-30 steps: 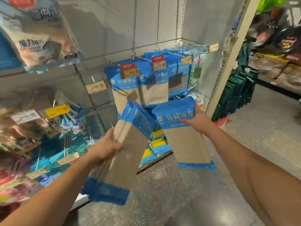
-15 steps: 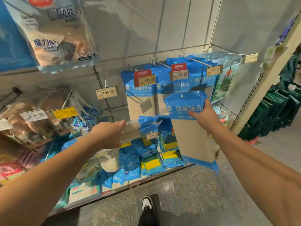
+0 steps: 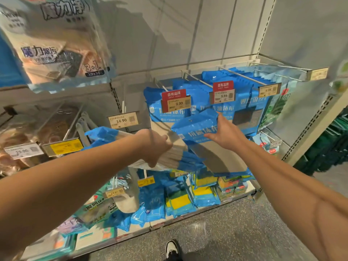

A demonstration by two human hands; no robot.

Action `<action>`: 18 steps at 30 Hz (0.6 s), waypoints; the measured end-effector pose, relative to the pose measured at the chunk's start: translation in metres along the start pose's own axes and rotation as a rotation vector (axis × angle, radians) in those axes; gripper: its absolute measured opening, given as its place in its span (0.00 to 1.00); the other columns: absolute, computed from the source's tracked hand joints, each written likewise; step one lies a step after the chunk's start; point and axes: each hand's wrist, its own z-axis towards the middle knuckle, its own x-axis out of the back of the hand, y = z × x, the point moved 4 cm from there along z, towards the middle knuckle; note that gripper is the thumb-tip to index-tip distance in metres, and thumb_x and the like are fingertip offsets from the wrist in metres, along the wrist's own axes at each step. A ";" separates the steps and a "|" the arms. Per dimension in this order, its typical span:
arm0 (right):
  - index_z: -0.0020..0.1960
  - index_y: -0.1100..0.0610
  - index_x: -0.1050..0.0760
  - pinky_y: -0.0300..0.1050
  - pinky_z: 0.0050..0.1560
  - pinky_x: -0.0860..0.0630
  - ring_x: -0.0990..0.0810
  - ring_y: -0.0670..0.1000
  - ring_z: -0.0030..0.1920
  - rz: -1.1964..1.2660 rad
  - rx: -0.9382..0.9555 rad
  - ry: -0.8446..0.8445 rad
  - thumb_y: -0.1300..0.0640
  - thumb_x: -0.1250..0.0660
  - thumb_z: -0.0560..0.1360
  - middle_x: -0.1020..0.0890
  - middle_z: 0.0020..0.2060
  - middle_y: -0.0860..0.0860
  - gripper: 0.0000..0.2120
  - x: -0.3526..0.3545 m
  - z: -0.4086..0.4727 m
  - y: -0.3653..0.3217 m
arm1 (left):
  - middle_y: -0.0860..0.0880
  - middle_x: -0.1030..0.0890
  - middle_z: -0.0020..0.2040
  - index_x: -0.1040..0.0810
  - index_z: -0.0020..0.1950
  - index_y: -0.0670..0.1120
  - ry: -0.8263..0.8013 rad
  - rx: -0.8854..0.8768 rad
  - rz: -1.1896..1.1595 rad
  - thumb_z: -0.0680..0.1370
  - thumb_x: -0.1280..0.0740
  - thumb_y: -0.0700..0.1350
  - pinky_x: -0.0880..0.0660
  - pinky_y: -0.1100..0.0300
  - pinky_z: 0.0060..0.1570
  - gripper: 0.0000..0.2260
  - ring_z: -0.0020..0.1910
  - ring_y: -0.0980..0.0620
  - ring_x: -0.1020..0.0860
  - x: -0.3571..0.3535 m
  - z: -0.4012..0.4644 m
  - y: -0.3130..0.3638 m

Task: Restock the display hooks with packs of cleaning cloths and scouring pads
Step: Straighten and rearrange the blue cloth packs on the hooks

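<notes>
Since the earlier frame both arms have reached further toward the rack, and the single blue-topped cloth pack (image 3: 205,140) has risen closer to the hook (image 3: 160,84) carrying the 9.99 tag (image 3: 176,102). The right hand (image 3: 225,133) pinches that pack at its blue header, thumb in front, fingers behind and hidden. The left hand (image 3: 155,146) is clenched around a stack of cloth packs (image 3: 120,134) held nearly flat; how many it holds is hard to tell. The pack's hanging hole sits below the hook's tip, not yet on it. Hanging packs (image 3: 235,102) crowd the neighbouring hooks, and the floor (image 3: 235,228) below is open.
</notes>
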 end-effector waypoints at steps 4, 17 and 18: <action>0.75 0.59 0.43 0.48 0.49 0.32 0.25 0.59 0.62 0.019 0.016 -0.057 0.50 0.32 0.79 0.27 0.63 0.55 0.31 -0.014 0.014 0.004 | 0.44 0.40 0.80 0.40 0.78 0.49 0.031 0.067 -0.045 0.76 0.28 0.52 0.37 0.61 0.25 0.34 0.31 0.55 0.34 0.015 0.011 -0.015; 0.69 0.57 0.34 0.45 0.51 0.33 0.26 0.52 0.55 0.152 0.010 -0.140 0.54 0.31 0.78 0.25 0.58 0.51 0.22 -0.022 0.039 0.020 | 0.41 0.56 0.83 0.40 0.77 0.52 0.059 0.137 -0.133 0.74 0.29 0.52 0.24 0.59 0.29 0.33 0.29 0.52 0.25 0.023 0.023 -0.035; 0.69 0.57 0.34 0.44 0.50 0.33 0.27 0.51 0.53 0.176 0.002 -0.144 0.54 0.31 0.79 0.25 0.56 0.49 0.22 -0.021 0.040 0.021 | 0.42 0.57 0.83 0.40 0.77 0.52 0.061 0.146 -0.132 0.75 0.30 0.50 0.26 0.59 0.27 0.33 0.28 0.52 0.25 0.023 0.018 -0.033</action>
